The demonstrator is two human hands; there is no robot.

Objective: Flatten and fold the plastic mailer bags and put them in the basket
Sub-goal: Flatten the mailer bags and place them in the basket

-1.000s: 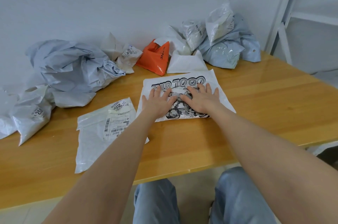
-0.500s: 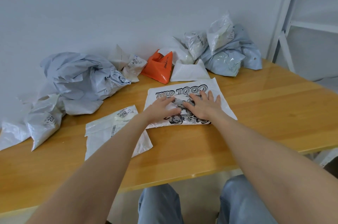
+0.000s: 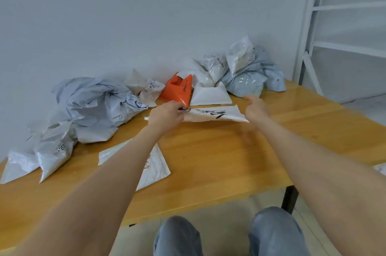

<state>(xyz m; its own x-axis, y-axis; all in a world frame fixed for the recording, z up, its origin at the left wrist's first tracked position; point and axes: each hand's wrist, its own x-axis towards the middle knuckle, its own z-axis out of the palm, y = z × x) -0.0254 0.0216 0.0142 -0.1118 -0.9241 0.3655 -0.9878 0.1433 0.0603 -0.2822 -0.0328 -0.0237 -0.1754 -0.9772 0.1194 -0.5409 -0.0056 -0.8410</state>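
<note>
A white mailer bag with black printed lettering (image 3: 213,114) hangs lifted just above the wooden table (image 3: 229,161), stretched between my hands. My left hand (image 3: 167,116) grips its left end with curled fingers. My right hand (image 3: 255,107) pinches its right end. The bag's near edge is raised and its printed face points away from me, so most of the print is hidden. No basket is in view.
A flattened white mailer with a label (image 3: 154,163) lies under my left forearm. Crumpled grey bags (image 3: 94,105) pile at the left, an orange bag (image 3: 177,90) and a folded white one (image 3: 210,94) at the back, more grey-white bags (image 3: 244,73) back right. A white shelf frame (image 3: 313,25) stands right.
Both hands were pressing flat on the printed bag on the table. Now they have moved apart to its two ends, taken hold, and lifted it off the table.
</note>
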